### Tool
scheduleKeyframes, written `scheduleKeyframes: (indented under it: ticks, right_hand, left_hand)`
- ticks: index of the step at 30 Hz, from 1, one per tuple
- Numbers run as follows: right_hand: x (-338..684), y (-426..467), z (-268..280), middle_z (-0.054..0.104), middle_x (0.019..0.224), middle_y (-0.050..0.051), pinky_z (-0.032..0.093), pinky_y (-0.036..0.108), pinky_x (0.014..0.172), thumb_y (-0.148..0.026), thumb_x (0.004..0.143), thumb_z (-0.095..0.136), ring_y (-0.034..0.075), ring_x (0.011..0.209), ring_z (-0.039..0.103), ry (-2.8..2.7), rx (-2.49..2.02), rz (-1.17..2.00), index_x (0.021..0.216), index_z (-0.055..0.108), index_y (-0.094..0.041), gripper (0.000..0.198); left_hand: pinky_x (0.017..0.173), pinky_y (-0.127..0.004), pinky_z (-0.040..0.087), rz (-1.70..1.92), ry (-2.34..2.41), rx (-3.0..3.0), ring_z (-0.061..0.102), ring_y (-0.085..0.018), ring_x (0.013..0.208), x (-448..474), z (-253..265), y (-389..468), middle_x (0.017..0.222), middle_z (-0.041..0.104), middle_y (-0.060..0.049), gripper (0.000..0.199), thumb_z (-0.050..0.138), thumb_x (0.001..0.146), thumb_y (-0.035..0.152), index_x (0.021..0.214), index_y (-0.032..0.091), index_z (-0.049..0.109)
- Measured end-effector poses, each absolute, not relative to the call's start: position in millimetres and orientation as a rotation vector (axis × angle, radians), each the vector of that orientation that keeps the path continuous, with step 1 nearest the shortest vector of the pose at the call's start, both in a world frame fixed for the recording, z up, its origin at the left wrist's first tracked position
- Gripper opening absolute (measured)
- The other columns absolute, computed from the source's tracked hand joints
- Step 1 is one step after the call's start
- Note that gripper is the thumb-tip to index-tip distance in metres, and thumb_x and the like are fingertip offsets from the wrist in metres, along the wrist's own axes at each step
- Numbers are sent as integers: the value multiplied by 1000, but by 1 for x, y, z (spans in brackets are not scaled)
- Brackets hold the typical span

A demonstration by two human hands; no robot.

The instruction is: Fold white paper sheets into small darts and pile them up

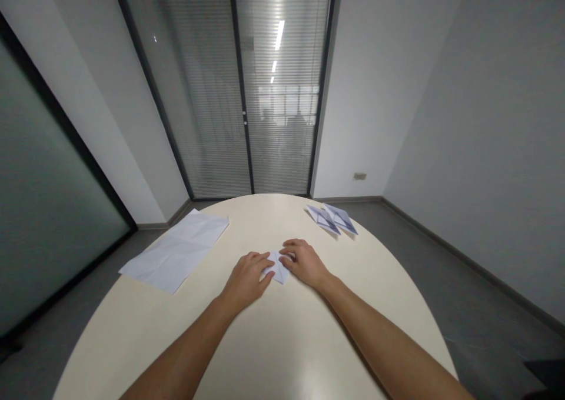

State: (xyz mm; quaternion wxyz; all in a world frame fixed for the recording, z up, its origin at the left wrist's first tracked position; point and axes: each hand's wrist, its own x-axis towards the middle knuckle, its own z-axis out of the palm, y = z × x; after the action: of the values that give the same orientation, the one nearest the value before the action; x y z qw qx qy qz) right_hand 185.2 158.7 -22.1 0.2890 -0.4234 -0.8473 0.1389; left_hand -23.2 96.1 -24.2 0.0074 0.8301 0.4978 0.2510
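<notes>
A small piece of folded white paper lies on the table between my two hands, with crease lines running across it and a pointed corner towards me. My left hand rests on its left side, fingers stretched out and the thumb apart from them. From the right, my right hand reaches over the paper's other edge with slightly bent, parted fingers. Its fingertips touch or nearly touch the paper. Both hands cover parts of the sheet, so its full outline is hidden.
Large creased white sheets lie at the left of the round cream table, reaching its edge. Two folded paper pieces sit near the far right edge. Beyond the table stands a glass partition with blinds.
</notes>
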Motion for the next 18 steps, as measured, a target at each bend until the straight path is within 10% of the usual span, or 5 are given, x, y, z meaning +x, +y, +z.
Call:
scheduleKeyframes:
  ticks: [8, 18]
  right_hand:
    - [182, 160, -25, 74, 84, 3, 48, 31, 74, -27, 90, 57, 18, 74, 64, -2181, -1143, 557, 96, 74, -22, 19]
    - [181, 156, -20, 72, 112, 7, 44, 37, 96, -35, 85, 68, 25, 107, 61, -2226, -1197, 380, 99, 77, -21, 22]
  left_hand:
    - [98, -45, 48, 893, 1570, 2496, 61, -26, 109, -25, -29, 99, 121, 71, -7, 27, 64, 89, 24, 115, 23, 68]
    - [98, -43, 47, 918, 1613, 2455, 61, -25, 108, -26, -32, 100, 117, 71, -6, 21, 65, 89, 25, 109, 22, 69]
